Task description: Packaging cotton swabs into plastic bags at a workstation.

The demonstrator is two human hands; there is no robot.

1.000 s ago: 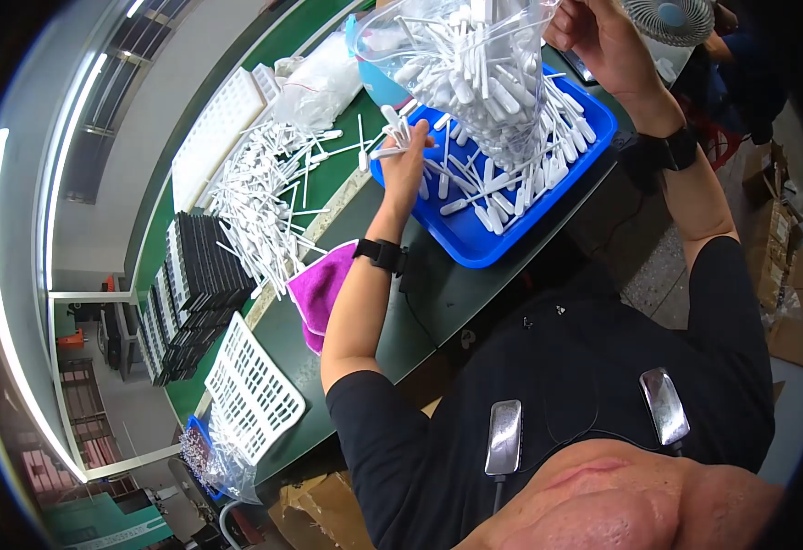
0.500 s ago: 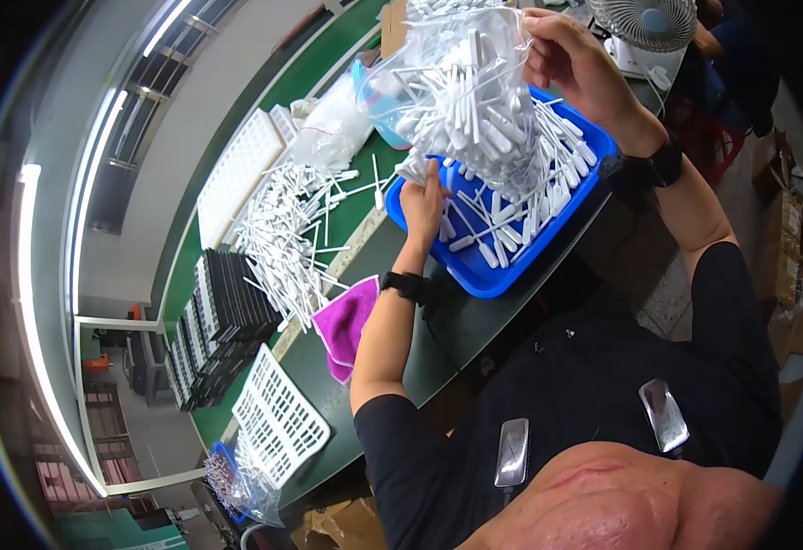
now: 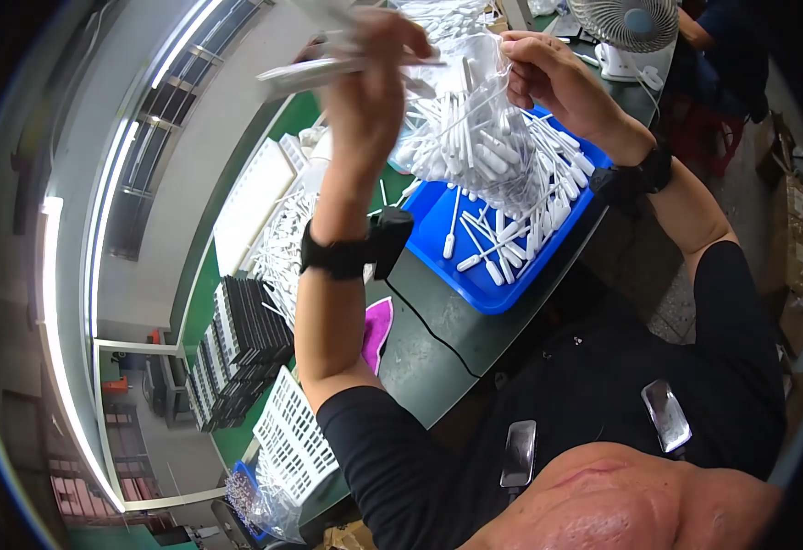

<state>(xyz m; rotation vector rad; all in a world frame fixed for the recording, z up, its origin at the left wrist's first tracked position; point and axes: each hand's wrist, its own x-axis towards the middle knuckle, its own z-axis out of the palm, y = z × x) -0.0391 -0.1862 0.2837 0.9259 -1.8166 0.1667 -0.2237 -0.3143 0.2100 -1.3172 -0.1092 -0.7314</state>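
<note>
Nearest you: dark green bench edge (image 3: 438, 348), a black cable across it, a magenta cloth (image 3: 376, 332) just behind your raised left forearm. Blue tray (image 3: 475, 280) sits on the bench ahead, half full of white plastic sticks (image 3: 498, 243) lying loose, some overhanging the right rim. Above the tray you hold up a clear plastic bag (image 3: 475, 137) packed with the same white sticks; it hangs between both hands and blocks the view of the tray's far half. Your right hand (image 3: 548, 73) is closed, fingers pinched on the bag's upper right edge. Your left hand (image 3: 378, 78) is closed around a small bunch of white sticks (image 3: 328, 66) that poke out to the left, motion-blurred; it sits at the bag's upper left, touching or just beside the film, can't tell which. Black bands on both wrists. To the left of the tray: a loose heap of white sticks (image 3: 282, 247) on the bench, a white flat tray (image 3: 250, 206) beyond it, stacks of black slotted trays (image 3: 236, 353) further left, and a white grid rack (image 3: 296, 431) at the near left end with a bag of small parts (image 3: 264, 500) beside it. Far right, past the tray: a small desk fan (image 3: 626, 32) on the bench, another person partly in view behind it.
</note>
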